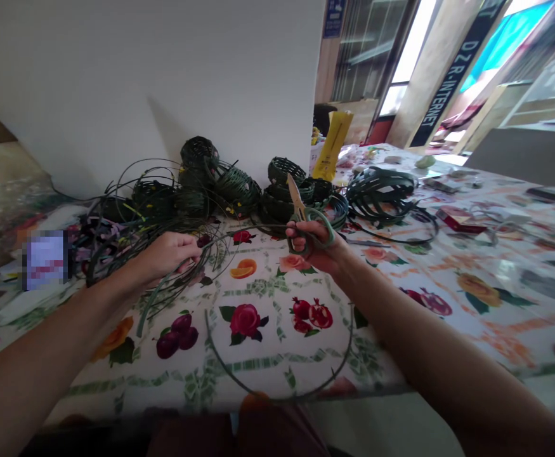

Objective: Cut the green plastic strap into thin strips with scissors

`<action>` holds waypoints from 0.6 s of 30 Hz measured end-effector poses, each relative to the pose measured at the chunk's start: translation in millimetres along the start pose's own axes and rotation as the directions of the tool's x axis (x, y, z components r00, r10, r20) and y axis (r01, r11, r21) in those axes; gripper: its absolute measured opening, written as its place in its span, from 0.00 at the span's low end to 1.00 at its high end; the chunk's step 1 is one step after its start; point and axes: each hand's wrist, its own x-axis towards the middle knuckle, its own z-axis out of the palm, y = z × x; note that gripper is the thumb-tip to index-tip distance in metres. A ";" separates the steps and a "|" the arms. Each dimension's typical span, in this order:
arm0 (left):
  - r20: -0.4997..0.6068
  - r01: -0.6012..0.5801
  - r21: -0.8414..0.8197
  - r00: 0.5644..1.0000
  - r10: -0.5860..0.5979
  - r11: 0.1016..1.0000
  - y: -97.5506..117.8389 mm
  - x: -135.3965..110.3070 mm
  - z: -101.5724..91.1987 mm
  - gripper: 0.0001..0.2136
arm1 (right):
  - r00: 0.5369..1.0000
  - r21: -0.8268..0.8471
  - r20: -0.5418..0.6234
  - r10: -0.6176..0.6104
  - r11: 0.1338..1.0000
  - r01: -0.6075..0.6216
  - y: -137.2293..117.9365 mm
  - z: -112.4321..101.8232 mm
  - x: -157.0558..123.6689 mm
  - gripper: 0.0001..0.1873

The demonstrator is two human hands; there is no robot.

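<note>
Left fingers: the fingers of the left hand are curled closed around a bundle of strands, dark green and thin, which fans out from under the palm toward the near edge of the counter.
Right fingers: the right hand is closed through and around the green handles of the scissors; thumb and fingers grip the loops.
Scissors: held upright above the counter, blades pointing up and slightly away, tips in front of the woven pieces; the blades look closed together.
Green strip: one long green strip runs between the two hands and sags in a wide loop that lies on the cloth and reaches the front edge of the counter.
Counter: the counter is covered with a cloth printed with fruit and roses.
Woven pieces: a heap of small dark green woven baskets sits against the white wall, just beyond the left hand, with loose strands tangled around it.
Coil: a coil of flat green bands lies to the right of the baskets, beyond the right hand.
Farther back: a yellow bag stands behind the baskets; a red box lies on the cloth well to the right.
Left edge: a blurred patch sits near the left forearm.
</note>
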 end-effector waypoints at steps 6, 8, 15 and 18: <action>0.064 -0.009 0.010 0.998 0.008 1.000 -15.9 4.1 -0.4 0.10 | 0.994 0.108 0.017 -0.107 0.989 0.105 -2.3 -8.4 0.8 0.10; 0.084 -0.008 -0.002 0.996 0.009 1.000 -16.6 2.9 1.6 0.10 | 0.989 0.124 0.002 -0.148 0.981 0.146 -2.0 -8.2 1.6 0.11; 0.125 0.012 -0.007 0.992 -0.011 1.000 -11.5 -2.7 9.3 0.10 | 0.973 0.134 -0.086 -0.214 0.965 0.224 -5.8 -4.9 2.4 0.07; 0.163 0.017 -0.017 0.987 -0.014 1.000 -18.3 -1.6 10.4 0.09 | 0.961 0.133 -0.134 -0.242 0.956 0.260 -10.8 -6.7 3.1 0.07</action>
